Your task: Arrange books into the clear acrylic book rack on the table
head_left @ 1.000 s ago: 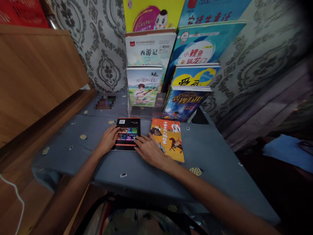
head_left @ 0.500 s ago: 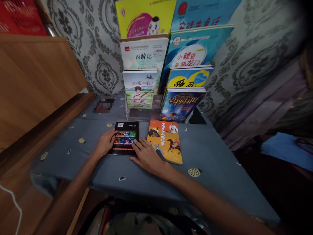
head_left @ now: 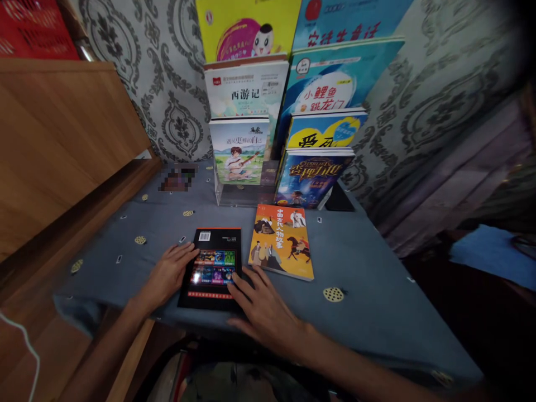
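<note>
A black paperback book (head_left: pixel 213 243) with its back cover up, showing a barcode and rows of small coloured pictures, is near the table's front edge. My left hand (head_left: pixel 167 276) rests on its left edge, fingers stretched out and thumb hidden. Across from it, my right hand (head_left: pixel 266 307) has its fingers spread over the book's lower right edge, its thumb apart from the cover. Neither hand is wrapped round the book. An orange book (head_left: pixel 281 240) with drawn figures lies face up just beyond my right fingers.
Behind, a clear stand (head_left: pixel 238 195) carries several upright books, among them a guitar-boy cover (head_left: pixel 240 156) and a dark blue one (head_left: pixel 307 176). A blurred patch (head_left: pixel 178 177) lies back left on the patterned tablecloth (head_left: pixel 355 251). A wooden cabinet (head_left: pixel 67 145) borders the left.
The black book has come towards me, away from the stand, with both hands moving along on its edges. The orange book has stayed nearly where it was.
</note>
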### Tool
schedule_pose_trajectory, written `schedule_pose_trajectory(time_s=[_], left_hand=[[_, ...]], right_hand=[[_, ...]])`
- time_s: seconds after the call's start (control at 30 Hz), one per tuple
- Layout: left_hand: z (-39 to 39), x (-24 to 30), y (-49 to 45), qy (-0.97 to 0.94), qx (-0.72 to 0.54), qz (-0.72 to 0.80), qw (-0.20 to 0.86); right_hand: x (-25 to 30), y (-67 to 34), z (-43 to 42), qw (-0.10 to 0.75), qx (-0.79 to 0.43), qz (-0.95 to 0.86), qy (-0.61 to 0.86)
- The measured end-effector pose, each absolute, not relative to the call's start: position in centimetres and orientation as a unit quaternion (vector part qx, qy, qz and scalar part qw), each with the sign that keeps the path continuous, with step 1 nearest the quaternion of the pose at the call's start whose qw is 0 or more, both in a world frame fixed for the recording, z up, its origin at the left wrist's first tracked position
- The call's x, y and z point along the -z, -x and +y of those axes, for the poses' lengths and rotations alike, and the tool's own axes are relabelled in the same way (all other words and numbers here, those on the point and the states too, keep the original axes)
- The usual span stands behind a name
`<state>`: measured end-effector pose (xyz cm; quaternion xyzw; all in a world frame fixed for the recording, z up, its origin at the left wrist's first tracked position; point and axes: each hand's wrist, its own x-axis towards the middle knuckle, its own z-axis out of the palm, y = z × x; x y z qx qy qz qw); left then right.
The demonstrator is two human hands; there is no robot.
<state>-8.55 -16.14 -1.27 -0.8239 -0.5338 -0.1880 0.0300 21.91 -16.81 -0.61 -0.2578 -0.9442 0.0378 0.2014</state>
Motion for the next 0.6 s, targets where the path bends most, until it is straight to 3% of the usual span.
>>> schedule_pose_trajectory(time_s=[0.33,0.6], left_hand=[[-23.3,0.2,8.3,0.848,0.089,-0.522,-0.013],[-24.4,-0.8,8.4,0.841,0.073,-0.526,-0.1]], right_hand=[[2.8,-24.7,-20.2,0.269,-0.05,-0.935,0.224],[-0.6,-24.6,-18.7,0.351,-0.069,-0.918,0.172]])
